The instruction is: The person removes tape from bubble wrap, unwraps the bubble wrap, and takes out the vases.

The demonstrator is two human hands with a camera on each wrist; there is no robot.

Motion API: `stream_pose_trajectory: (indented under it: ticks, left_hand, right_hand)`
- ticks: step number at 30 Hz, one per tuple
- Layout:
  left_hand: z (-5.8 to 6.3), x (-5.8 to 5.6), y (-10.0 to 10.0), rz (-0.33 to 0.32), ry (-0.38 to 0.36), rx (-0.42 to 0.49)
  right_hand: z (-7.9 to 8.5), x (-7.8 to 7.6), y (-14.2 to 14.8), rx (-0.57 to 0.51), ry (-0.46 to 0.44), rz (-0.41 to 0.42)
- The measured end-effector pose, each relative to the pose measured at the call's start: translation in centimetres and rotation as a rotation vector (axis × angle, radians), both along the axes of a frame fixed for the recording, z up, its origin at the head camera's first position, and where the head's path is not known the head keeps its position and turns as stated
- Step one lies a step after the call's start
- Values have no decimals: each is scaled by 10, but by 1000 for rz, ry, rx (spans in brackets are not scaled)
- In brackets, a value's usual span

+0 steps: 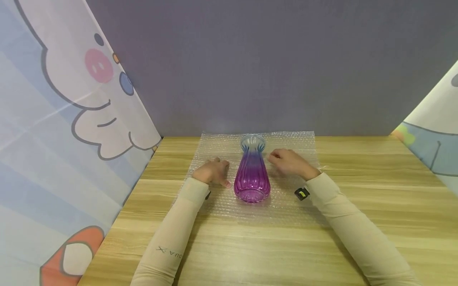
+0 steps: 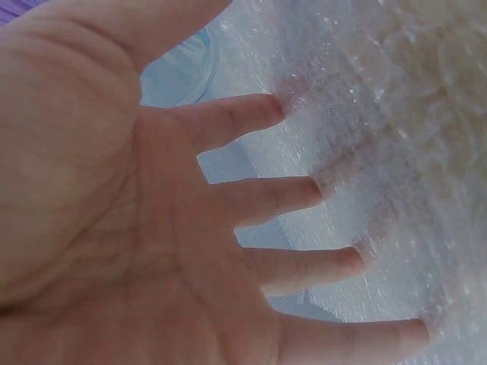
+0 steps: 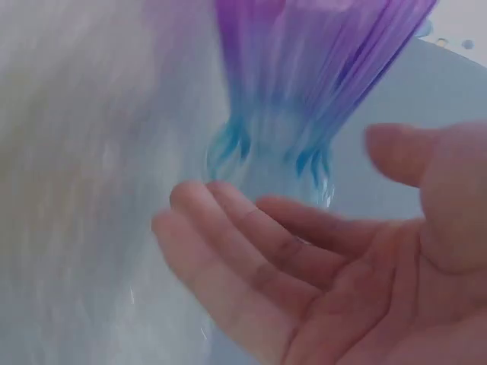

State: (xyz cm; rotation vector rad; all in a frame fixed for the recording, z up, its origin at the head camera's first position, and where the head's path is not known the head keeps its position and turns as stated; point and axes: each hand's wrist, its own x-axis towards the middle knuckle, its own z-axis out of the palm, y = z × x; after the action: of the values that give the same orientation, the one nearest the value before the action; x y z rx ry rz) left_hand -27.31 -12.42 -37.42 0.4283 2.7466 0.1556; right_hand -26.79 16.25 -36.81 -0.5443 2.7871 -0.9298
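Note:
A glass vase (image 1: 252,171), purple at the base and fading to blue at its flared rim, lies on a sheet of bubble wrap (image 1: 218,206), its mouth toward the back wall. To its left, my left hand (image 1: 214,172) has its fingers spread; in the left wrist view the fingertips (image 2: 304,190) touch the bubble wrap. My right hand (image 1: 288,161) is at the right of the vase's neck, apart from it. In the right wrist view that hand (image 3: 304,289) has loosely bent fingers, a raised thumb and nothing between them.
The bubble wrap lies on a wooden table (image 1: 250,254) and reaches back to the grey wall (image 1: 250,67). Cartoon-printed curtains (image 1: 71,159) hang on the left and right. Both forearms, in cream sleeves (image 1: 171,234), stretch over the front of the table.

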Motion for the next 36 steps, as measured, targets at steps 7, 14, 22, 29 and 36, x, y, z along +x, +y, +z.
stream_pose_trajectory:
  ticks: [7,14,22,29,36]
  left_hand:
    - [0,0,0,15,1,4]
    - [-2,0,1,23,2,-1]
    - [-1,0,1,22,4,0]
    - [-3,-1,0,20,0,8]
    - [-3,-2,1,8,-2,10]
  right_hand:
    - [-3,8,-17,-347,-389,35]
    - [-14,7,-26,-456,-507,17]
    - [-20,5,-27,-542,-612,19]
    - [-23,2,-27,-571,-650,-4]
    - [-24,2,-27,-582,-640,-12]
